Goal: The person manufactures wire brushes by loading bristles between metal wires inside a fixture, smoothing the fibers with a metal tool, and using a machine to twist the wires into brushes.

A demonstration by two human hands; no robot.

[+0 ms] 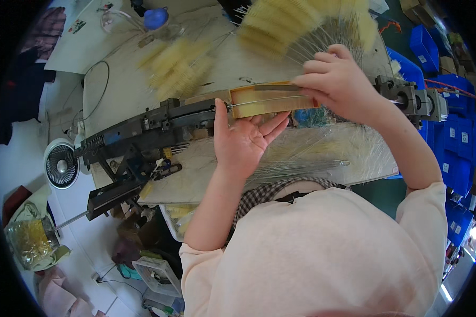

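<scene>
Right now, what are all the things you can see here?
Bristle strip: one, yellow-tan, bench middle, with a thin wire along it.
Machine: one, black metal, bench left.
Brush piles: two, pale yellow, bench top.
Wire bundle: one, silvery, bench front.
Fan: one, white, left below the bench.
Bins: several, blue, right.
Left hand: palm up under the strip.
Right hand: fingers pressing the strip's right end.
</scene>
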